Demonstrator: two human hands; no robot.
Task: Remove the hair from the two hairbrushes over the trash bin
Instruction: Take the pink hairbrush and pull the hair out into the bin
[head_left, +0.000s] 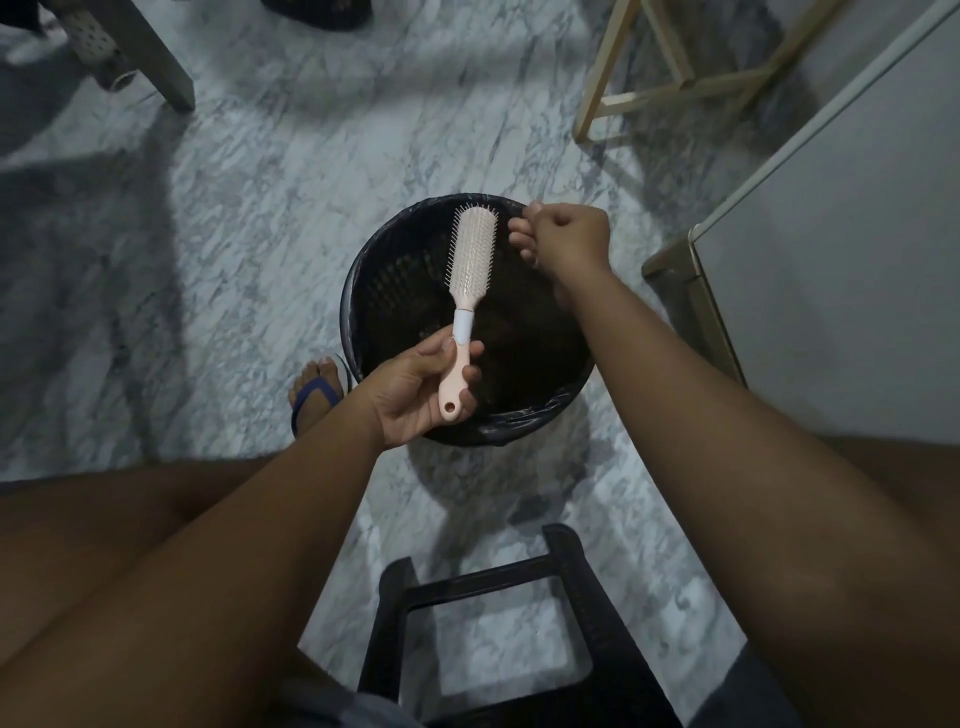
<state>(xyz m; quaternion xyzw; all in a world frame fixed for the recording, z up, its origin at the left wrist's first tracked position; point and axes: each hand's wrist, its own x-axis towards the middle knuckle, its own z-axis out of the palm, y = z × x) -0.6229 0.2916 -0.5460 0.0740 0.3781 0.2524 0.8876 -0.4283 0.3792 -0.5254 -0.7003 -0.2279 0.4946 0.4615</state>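
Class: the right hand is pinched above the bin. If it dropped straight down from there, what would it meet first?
Probably the far rim of the bin: the right hand sits over that edge, beside the brush. Depth is unclear, so it might pass just inside.

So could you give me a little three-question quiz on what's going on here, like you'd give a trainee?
1. True or false: the pink hairbrush is held by its handle in the left hand.
2. What is the brush held over? A) the black stool B) the black trash bin C) the wooden frame
3. Fill in: the right hand is closed, fingers pinched, above the bin's ____ rim.

Key
1. True.
2. B, the trash bin, which is lined with a dark bag.
3. Far. Whether it pinches hair is too fine to tell.
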